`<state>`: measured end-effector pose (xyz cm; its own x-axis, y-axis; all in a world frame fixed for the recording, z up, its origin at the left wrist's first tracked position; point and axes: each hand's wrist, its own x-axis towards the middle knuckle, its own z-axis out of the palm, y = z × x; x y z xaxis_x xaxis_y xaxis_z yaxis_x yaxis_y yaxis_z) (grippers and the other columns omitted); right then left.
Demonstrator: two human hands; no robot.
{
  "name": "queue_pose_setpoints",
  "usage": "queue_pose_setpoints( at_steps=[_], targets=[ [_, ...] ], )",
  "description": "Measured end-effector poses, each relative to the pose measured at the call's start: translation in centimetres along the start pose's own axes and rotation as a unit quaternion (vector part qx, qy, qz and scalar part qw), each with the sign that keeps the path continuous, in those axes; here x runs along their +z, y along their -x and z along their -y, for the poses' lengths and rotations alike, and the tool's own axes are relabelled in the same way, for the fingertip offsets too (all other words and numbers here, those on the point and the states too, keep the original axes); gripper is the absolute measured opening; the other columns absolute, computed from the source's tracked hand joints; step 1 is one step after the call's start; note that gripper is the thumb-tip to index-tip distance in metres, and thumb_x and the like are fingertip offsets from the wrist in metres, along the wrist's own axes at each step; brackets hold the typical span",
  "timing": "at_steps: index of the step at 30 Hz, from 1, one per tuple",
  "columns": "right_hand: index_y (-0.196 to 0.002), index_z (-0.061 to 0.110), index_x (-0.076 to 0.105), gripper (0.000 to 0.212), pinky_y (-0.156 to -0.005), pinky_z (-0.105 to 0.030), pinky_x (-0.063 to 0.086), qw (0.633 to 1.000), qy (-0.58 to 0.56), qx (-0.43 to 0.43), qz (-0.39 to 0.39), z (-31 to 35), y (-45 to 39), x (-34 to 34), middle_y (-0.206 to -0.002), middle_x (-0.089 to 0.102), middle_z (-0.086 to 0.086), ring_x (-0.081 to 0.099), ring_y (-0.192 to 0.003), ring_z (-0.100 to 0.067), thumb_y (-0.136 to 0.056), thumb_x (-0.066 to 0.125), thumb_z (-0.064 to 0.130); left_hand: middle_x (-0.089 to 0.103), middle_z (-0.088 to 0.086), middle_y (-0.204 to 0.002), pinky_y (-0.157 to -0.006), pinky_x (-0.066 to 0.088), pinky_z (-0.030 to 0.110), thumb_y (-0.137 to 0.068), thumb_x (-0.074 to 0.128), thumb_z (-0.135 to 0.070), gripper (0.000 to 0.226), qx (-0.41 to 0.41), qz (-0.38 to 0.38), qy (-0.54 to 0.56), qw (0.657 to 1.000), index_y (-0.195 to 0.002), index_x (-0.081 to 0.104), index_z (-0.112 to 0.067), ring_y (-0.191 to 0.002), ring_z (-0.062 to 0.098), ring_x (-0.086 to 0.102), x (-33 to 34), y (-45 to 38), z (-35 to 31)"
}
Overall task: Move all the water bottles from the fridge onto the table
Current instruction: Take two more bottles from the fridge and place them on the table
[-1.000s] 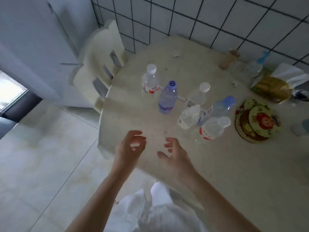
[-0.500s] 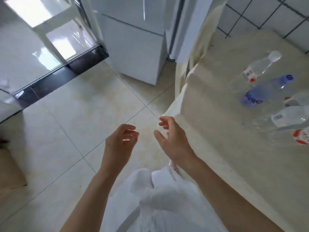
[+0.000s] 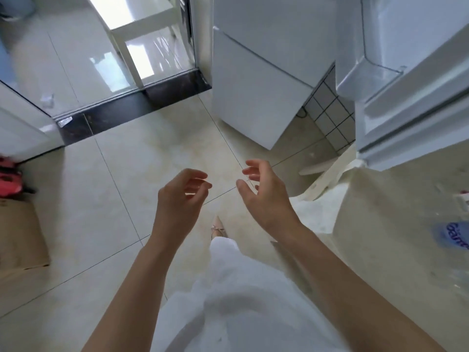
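Your left hand (image 3: pixel 181 196) and right hand (image 3: pixel 264 191) hang over the floor (image 3: pixel 114 199), fingers loosely curled, holding nothing. The fridge (image 3: pixel 256 80) stands beyond with its door (image 3: pixel 406 72) open. A blue-labelled water bottle (image 3: pixel 454 237) lies blurred at the tabletop (image 3: pixel 393 237) right edge.

We see the fridge (image 3: pixel 253 80) at twelve o'clock, its open door (image 3: pixel 406 80) at two, the bench (image 3: pixel 396 224) at three carrying a bottle (image 3: pixel 454 237), a box (image 3: pixel 20 232) at nine.
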<state>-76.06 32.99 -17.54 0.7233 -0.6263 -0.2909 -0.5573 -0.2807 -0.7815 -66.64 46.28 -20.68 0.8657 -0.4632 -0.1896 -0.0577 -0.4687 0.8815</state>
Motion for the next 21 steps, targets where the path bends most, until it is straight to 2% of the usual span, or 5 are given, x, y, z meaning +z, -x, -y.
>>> queue_pose_setpoints(
  at_steps=[9, 13, 18, 21],
  targets=[
    [-0.130, 0.021, 0.044, 0.039, -0.096, -0.028, 0.047, 1.000, -0.006, -0.019, -0.021, 9.0, -14.8, -0.5, -0.121, 0.057, 0.005, 0.053, -0.113, -0.010, -0.093, 0.055, 0.027, 0.073, -0.005, -0.086, -0.077, 0.059, 0.029, -0.089, 0.066, -0.016, 0.013, 0.053, 0.012, -0.044, 0.998, -0.095, 0.063, -0.028, -0.080, 0.011, 0.071, -4.0, -16.9, -4.2],
    [-0.128, 0.019, 0.046, 0.037, -0.094, -0.025, 0.046, 0.999, -0.019, -0.015, -0.048, 12.2, -20.3, -0.2, -0.119, 0.058, 0.004, 0.054, -0.111, -0.010, -0.093, 0.056, 0.025, 0.072, -0.003, -0.089, -0.077, 0.057, 0.023, -0.089, 0.067, -0.015, 0.012, 0.087, 0.038, -0.060, 0.994, -0.099, 0.064, -0.022, -0.082, 0.012, 0.071, -5.6, -23.5, -5.5],
    [-0.128, 0.018, 0.046, 0.038, -0.097, -0.033, 0.048, 0.991, -0.048, 0.007, -0.125, 15.4, -27.2, 0.9, -0.120, 0.058, 0.002, 0.055, -0.110, -0.013, -0.092, 0.057, 0.023, 0.070, -0.015, -0.085, -0.074, 0.051, 0.007, -0.088, 0.068, -0.010, 0.016, 0.137, 0.105, -0.070, 0.982, -0.099, 0.066, -0.022, -0.083, 0.003, 0.069, -7.4, -33.4, -7.0],
    [-0.127, 0.017, 0.047, 0.038, -0.096, -0.036, 0.049, 0.978, -0.073, 0.030, -0.192, 17.6, -30.8, 1.3, -0.119, 0.059, 0.002, 0.057, -0.109, -0.014, -0.091, 0.059, 0.022, 0.073, -0.008, -0.088, -0.076, 0.050, 0.011, -0.089, 0.066, -0.013, 0.015, 0.157, 0.156, -0.091, 0.971, -0.100, 0.066, -0.023, -0.085, 0.004, 0.069, -8.3, -39.8, -8.9]
  ],
)
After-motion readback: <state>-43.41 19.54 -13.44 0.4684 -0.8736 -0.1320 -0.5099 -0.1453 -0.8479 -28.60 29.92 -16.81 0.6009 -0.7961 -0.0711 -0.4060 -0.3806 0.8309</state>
